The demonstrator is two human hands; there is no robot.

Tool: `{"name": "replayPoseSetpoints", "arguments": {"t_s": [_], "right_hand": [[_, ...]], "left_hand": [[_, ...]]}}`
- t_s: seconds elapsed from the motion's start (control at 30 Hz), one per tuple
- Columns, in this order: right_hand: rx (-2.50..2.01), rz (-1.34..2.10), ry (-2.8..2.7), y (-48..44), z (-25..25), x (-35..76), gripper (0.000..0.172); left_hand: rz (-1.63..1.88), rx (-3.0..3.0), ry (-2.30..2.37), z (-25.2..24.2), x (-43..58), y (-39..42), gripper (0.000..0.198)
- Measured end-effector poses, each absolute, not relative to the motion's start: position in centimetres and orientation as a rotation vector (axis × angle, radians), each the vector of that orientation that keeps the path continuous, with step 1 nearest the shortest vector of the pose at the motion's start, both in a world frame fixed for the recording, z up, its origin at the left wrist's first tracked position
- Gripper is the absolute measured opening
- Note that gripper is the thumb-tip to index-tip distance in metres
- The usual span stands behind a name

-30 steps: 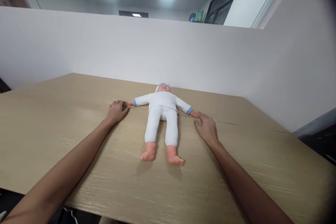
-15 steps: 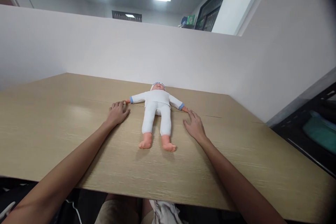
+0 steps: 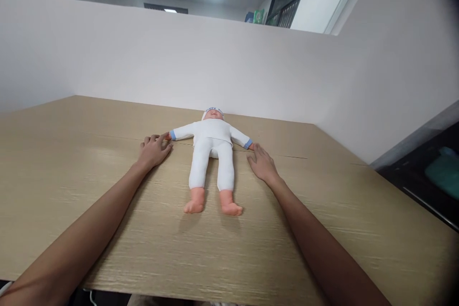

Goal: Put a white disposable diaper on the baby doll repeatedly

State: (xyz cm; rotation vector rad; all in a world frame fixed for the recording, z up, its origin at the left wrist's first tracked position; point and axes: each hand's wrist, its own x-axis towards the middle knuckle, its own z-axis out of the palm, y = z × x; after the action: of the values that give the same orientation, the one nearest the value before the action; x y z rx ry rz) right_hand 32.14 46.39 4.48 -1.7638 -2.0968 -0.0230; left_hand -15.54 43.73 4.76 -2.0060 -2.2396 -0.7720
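Observation:
A baby doll (image 3: 213, 131) in a white top, white trousers and a white cap with blue lettering lies on its back on the wooden table (image 3: 201, 258). Its arms are stretched out sideways and its bare feet point toward me. My left hand (image 3: 154, 151) rests palm down with fingers extended, its fingertips at the doll's hand on the left side. On the other side my right hand (image 3: 263, 163) also lies flat, its fingertips touching or just beside the doll's other hand. Neither hand visibly grips anything.
A pale wall (image 3: 154, 57) rises behind the table's far edge. To the right, beyond the table edge, stands a dark container (image 3: 412, 172) with a green item (image 3: 444, 172) inside. A thin seam runs across the tabletop.
The view has come slightly closer and tilted down, so the doll looks a little larger. Both hands stay beside the doll's hands, with little visible movement on the table.

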Motion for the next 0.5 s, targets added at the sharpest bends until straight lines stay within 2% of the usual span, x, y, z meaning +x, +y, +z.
{"name": "replayPoseSetpoints", "arguments": {"t_s": [0.3, 0.5], "right_hand": [[-1.777, -0.050, -2.000, 45.3, 5.0, 32.0, 0.074], [-1.786, -0.104, -1.906, 44.5, 5.4, 33.1, 0.060]], "left_hand": [[-0.795, -1.983, -2.237, 5.3, -15.0, 42.2, 0.079], [-0.848, -1.969, -2.173, 5.1, -14.9, 40.8, 0.077]]}}
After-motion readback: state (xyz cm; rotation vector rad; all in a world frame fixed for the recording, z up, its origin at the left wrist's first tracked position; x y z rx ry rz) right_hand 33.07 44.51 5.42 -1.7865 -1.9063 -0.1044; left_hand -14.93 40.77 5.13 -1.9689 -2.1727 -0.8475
